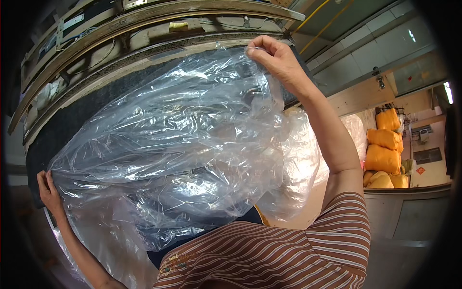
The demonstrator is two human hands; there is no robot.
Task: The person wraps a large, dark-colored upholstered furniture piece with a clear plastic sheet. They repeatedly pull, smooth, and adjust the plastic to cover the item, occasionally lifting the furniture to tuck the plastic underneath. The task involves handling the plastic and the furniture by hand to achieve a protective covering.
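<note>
A large clear plastic sheet [192, 120], wrinkled and shiny, stretches between my two hands over a dark work surface [91, 123]. I cannot tell whether it is a single sheet or a bag. At the far right, my right hand [272, 57] pinches its upper corner between thumb and fingers. My left hand [49, 190] grips the opposite edge at the left side of the surface. The near part of the plastic hangs in folds against my body.
Beyond the surface runs a long machine frame with wooden rails [159, 13]. More bunched clear plastic [301, 166] lies to the right, under my right arm. Orange bundles [383, 159] are stacked farther right. Yellow cords [313, 24] hang at the upper right.
</note>
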